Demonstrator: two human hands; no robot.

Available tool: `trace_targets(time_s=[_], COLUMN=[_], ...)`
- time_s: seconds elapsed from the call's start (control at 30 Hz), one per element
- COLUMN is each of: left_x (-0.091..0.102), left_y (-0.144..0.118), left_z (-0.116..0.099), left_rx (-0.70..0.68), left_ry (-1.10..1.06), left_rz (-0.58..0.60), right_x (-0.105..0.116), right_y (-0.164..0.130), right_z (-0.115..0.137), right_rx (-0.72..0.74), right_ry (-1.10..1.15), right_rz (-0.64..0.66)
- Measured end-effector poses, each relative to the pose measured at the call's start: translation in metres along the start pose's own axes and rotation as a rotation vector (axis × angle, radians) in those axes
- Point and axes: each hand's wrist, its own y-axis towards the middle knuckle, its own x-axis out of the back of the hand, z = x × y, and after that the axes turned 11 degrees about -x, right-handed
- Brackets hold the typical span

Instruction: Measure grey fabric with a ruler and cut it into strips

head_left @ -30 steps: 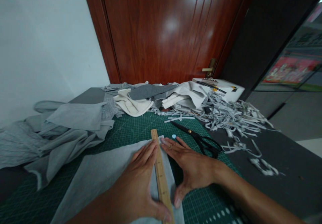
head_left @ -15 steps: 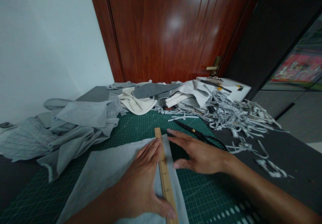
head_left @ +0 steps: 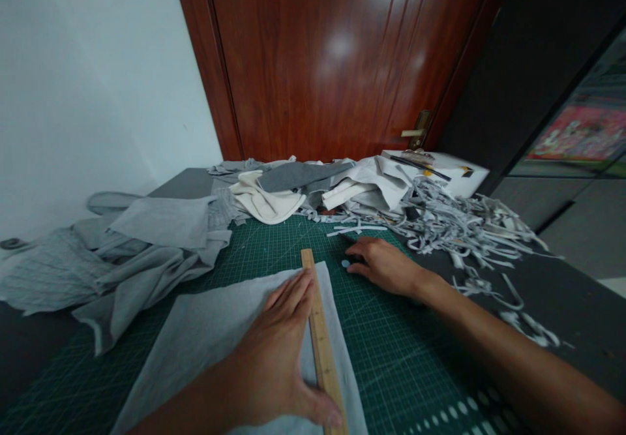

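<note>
A wooden ruler point(head_left: 320, 340) lies on a sheet of light grey fabric point(head_left: 210, 337), which is spread on a green gridded cutting mat point(head_left: 391, 357) on the worktop point(head_left: 581, 311). The ruler's long axis runs from the near edge of the view away from the person, leaning slightly left, its far end just past the fabric's far edge and resting on the mat. It sits close to the fabric's right edge.

The left hand point(head_left: 278, 357) lies flat and spread on the fabric, fingers straight and pointing away, its thumb side pressed along the ruler's left edge, the thumb tip touching the ruler near the bottom of the view.

The right hand point(head_left: 386, 267) is well apart from the ruler, farther back on the mat. Its fingers are curled loosely downward at a small pale blue piece point(head_left: 345, 263); whether they grip anything cannot be told. Just behind it lies a heap of grey fabric strips point(head_left: 454, 226).
</note>
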Motion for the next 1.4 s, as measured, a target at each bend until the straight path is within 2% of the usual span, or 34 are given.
trace_targets(time_s=[0.17,0.37,0.5,0.77,1.4], left_x=[0.004,0.004,0.001,0.003,0.002], left_y=[0.001,0.001,0.000,0.001,0.002], left_z=[-0.004,-0.004,0.000,-0.002,-0.001], left_rx=[0.045,0.040,0.021,0.024,0.055], left_ry=[-0.001,0.009,0.015,0.001,-0.023], left_rz=[0.052,0.040,0.038,0.046,0.094], right_x=[-0.002,0.000,0.000,-0.021,-0.016], right_y=[0.010,0.014,0.015,0.034,0.048], right_z=[0.003,0.007,0.018,0.042,0.064], right_rx=[0.009,-0.034,-0.039,-0.033,-0.088], right_ry=[0.056,0.152,0.248,0.466,0.387], right_rz=[0.001,-0.003,-0.019,0.007,0.060])
